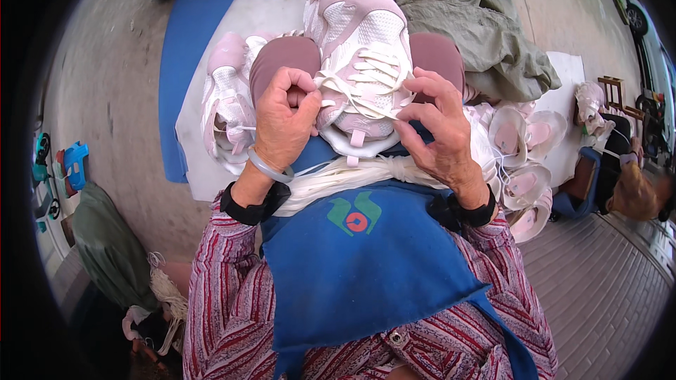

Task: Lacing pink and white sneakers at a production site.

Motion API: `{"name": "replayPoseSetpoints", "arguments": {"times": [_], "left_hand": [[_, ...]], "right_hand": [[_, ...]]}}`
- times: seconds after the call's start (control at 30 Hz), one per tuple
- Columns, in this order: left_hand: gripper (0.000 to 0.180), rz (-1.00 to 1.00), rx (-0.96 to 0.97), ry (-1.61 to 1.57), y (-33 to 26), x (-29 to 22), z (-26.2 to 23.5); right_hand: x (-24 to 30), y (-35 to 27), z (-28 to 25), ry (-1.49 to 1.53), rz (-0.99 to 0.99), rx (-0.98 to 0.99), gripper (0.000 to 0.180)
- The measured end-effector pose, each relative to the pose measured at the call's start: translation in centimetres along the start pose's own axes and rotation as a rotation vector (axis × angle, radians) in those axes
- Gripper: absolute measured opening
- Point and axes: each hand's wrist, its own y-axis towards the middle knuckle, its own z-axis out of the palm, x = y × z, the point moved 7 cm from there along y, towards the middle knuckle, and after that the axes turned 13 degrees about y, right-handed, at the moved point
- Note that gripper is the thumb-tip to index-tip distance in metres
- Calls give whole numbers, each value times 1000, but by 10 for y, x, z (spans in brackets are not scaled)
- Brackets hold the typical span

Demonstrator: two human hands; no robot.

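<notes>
A white and pink sneaker (pixel 362 24) rests between my knees with its toe pointing away from me. White shoelaces (pixel 377 74) cross its tongue and form loops near the ankle opening. My left hand (pixel 285 116) pinches a lace loop at the shoe's left side, thumb against bent fingers. On the other side, my right hand (pixel 440 127) has thumb and forefinger close to the lace by the collar; a lace end seems to lie at its fingertips. Across my lap, under the heel, lies a bundle of loose white laces (pixel 331 181) on the blue apron (pixel 366 267).
More pink and white sneakers (pixel 229 91) lie at the left on a white sheet. Several shoes (pixel 524 183) are stacked at the right. A grey-green cloth (pixel 486 35) covers something beyond my right knee. Another person (pixel 637 176) sits at the far right.
</notes>
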Motion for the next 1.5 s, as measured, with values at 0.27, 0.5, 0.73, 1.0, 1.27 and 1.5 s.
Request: {"name": "replayPoseSetpoints", "arguments": {"times": [0.27, 0.5, 0.73, 1.0, 1.27, 1.5], "left_hand": [[15, 57, -42, 34, 0, -9, -3], [12, 32, -30, 76, 6, -7, -10], [14, 28, 81, 7, -3, -5, -12], [13, 25, 109, -9, -6, -6, -14], [18, 543, -232, 432, -17, -57, -23], [14, 406, -63, 483, -11, -38, 1]], "right_hand": [[0, -6, -7, -10, -22, -23, 20], [1, -12, -14, -15, -41, -53, 20], [3, -13, -15, -9, -83, -57, 21], [-3, -15, -12, 28, -45, -39, 22], [6, -12, -9, -3, -112, -8, 21], [7, -19, -7, -8, -103, 0, 21]]}}
